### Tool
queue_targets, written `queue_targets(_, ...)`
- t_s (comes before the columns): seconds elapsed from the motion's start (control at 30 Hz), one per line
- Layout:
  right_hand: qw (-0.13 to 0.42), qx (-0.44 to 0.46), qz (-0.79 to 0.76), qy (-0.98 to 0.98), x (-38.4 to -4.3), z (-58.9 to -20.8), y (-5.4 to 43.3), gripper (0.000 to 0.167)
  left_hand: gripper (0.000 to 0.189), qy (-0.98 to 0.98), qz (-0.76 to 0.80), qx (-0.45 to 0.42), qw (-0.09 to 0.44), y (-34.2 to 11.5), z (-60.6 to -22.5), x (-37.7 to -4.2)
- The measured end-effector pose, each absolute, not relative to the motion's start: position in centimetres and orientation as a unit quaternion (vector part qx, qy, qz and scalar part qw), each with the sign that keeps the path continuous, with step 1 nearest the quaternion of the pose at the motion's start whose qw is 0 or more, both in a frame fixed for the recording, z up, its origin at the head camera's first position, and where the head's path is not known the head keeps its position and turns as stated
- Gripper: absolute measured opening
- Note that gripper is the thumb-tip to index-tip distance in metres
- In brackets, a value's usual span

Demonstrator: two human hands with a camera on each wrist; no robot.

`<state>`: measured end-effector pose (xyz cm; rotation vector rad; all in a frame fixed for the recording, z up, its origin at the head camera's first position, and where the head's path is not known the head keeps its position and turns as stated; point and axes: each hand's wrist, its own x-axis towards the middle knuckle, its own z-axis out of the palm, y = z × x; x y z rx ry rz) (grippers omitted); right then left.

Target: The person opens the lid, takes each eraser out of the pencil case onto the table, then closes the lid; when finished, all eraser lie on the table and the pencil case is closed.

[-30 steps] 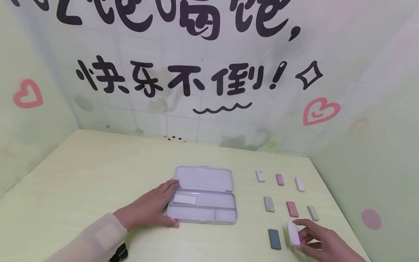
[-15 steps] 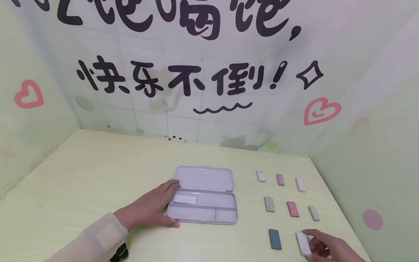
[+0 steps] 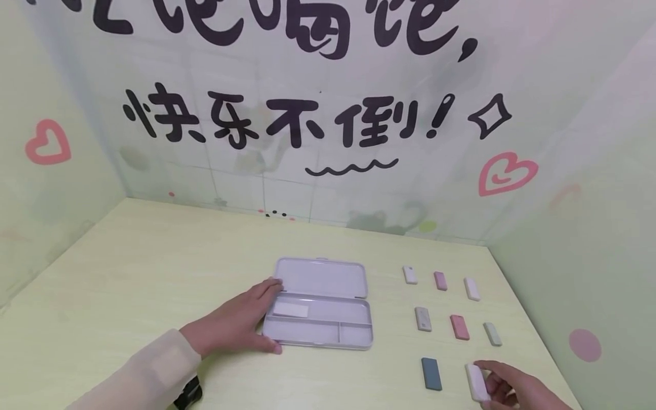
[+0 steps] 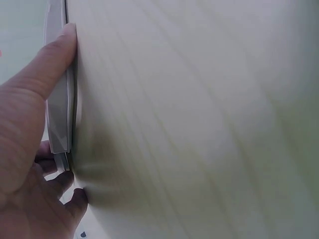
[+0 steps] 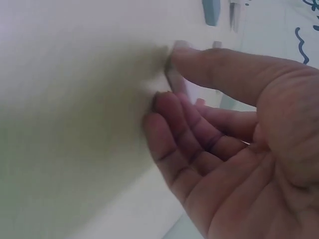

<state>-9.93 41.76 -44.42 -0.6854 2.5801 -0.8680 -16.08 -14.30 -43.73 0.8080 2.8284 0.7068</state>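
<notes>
A lilac pencil case point(image 3: 318, 335) lies with its lid point(image 3: 321, 277) raised back on the table. My left hand point(image 3: 230, 324) holds it at the left end, thumb along the front edge and fingers by the left side; in the left wrist view the thumb presses the case's side wall point(image 4: 59, 117). A white strip-like block point(image 3: 290, 310) lies in the case's back compartment. With thumb and fingers, my right hand point(image 3: 517, 384) pinches a white rectangular block point(image 3: 477, 382) at the table's near right. The right wrist view shows the thumb over this block point(image 5: 178, 82), partly hiding it.
Rows of small blocks stand right of the case: blue-grey point(image 3: 431, 374), grey point(image 3: 423, 319), red-pink point(image 3: 459, 327), pale green-grey point(image 3: 492, 334), white point(image 3: 409, 275), pink point(image 3: 440, 281) and another white one point(image 3: 472, 289). Printed walls point(image 3: 307, 188) enclose the back and sides.
My right hand has moved right and toward the near edge with the white block, which now sits right of the blue-grey one. The left hand stays on the case.
</notes>
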Motion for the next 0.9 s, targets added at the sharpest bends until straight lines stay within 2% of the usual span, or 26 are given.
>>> queue_targets(0.17, 0.2, -0.238, -0.29, 0.905, -10.3, -42.9, 41.4, 0.057, 0.116, 0.932, 0.239, 0.264, 0.065, -14.3, -43.6, -16.0)
queue_targets(0.3, 0.194, -0.223, -0.241, 0.925, -10.9, -41.2, 40.1, 0.058, 0.117, 0.932, 0.241, 0.264, 0.064, -14.2, -43.3, -15.9)
queue_targets(0.53, 0.04, -0.25, -0.176, 0.951, -13.0, -39.6, 35.8, 0.051, 0.117, 0.93, 0.242, 0.271, 0.061, -14.1, -43.5, -16.0)
queue_targets(0.63, 0.058, -0.24, -0.171, 0.954, -14.0, -38.2, 33.6, 0.052, 0.116, 0.931, 0.242, 0.267, 0.062, -14.1, -43.7, -16.1)
queue_targets(0.73, 0.066, -0.267, -0.162, 0.948, -15.1, -36.9, 31.0, 0.053, 0.115, 0.932, 0.243, 0.262, 0.064, -14.1, -43.6, -16.1)
queue_targets(0.9, 0.061, -0.345, -0.168, 0.922, -17.0, -36.1, 25.7, 0.039, 0.116, 0.932, 0.246, 0.259, 0.065, -14.2, -43.3, -16.0)
